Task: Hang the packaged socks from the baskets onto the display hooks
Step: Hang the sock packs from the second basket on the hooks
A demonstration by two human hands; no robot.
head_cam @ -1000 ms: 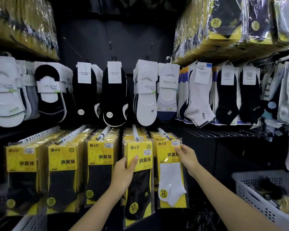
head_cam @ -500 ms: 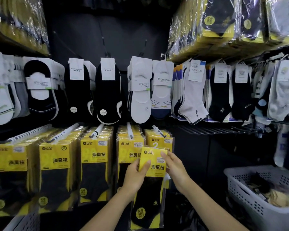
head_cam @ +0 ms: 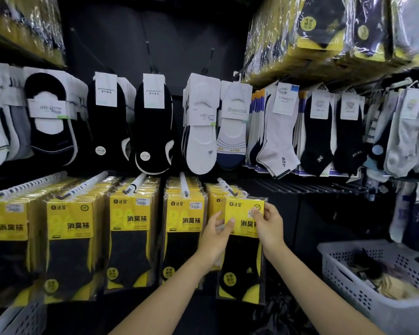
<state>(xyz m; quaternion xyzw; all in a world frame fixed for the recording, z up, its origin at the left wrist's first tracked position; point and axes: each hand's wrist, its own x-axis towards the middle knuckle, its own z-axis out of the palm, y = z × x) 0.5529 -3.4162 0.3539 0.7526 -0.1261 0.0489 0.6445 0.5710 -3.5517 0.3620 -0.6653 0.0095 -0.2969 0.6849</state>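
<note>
A yellow pack of black socks [head_cam: 242, 257] hangs at the front of the rightmost lower hook [head_cam: 224, 183]. My left hand [head_cam: 215, 235] grips its left edge with the thumb on the yellow card. My right hand [head_cam: 267, 226] pinches the card's upper right corner. Whether the pack's hanger sits fully on the hook is hidden by the pack's top. Several more yellow packs [head_cam: 128, 228] fill the white hooks to the left.
A white plastic basket [head_cam: 348, 281] with more sock packs stands at lower right. Another basket's corner [head_cam: 22, 320] shows at lower left. Rows of loose hung socks [head_cam: 201, 131] fill the upper hooks, and wrapped yellow bundles [head_cam: 324, 37] sit on a shelf above right.
Both hands have carried the black-sock pack from the fourth hook rightward and up to the rightmost hook. It now covers the white-sock pack that hung in front there.
</note>
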